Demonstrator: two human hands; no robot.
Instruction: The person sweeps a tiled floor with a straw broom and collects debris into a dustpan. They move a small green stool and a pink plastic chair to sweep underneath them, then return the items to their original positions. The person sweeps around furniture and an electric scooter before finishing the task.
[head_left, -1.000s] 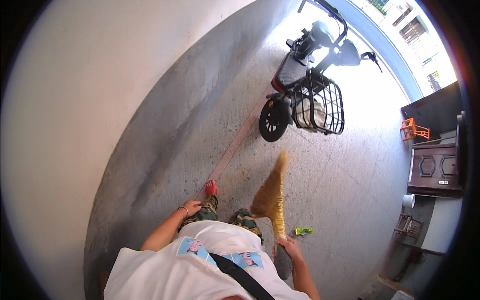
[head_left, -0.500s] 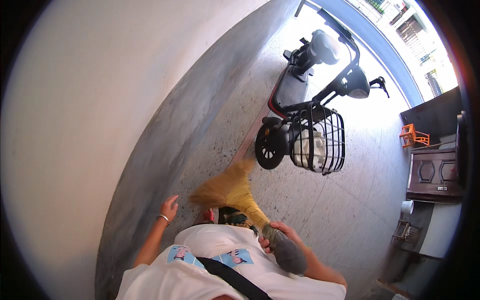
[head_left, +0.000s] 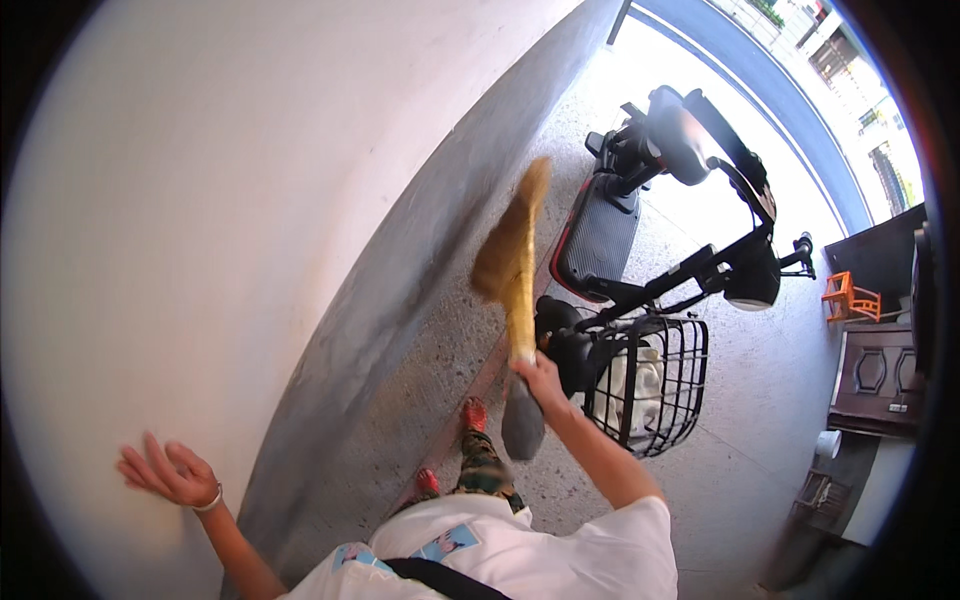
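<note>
A straw broom (head_left: 518, 265) with a yellow-bound neck and a dark grey handle end is in my right hand (head_left: 540, 380), whose fingers wrap round it where the binding meets the grey. Its bristles point away from me, between the wall and the scooter, raised off the floor as far as I can tell. My left hand (head_left: 172, 472), with a bracelet at the wrist, is held out to the left with fingers spread. It is close to the white wall (head_left: 180, 250); whether it touches I cannot tell. Nothing is in it.
A black mobility scooter (head_left: 610, 230) with a wire basket (head_left: 650, 385) holding a pale bag stands just ahead and right. A grey band runs along the wall's base at left. An orange chair (head_left: 850, 297) and a dark wooden cabinet (head_left: 875, 375) are far right.
My right hand has swung the broom forward, away from my body. The left hand has moved out to the left toward the wall. The scooter now appears nearer.
</note>
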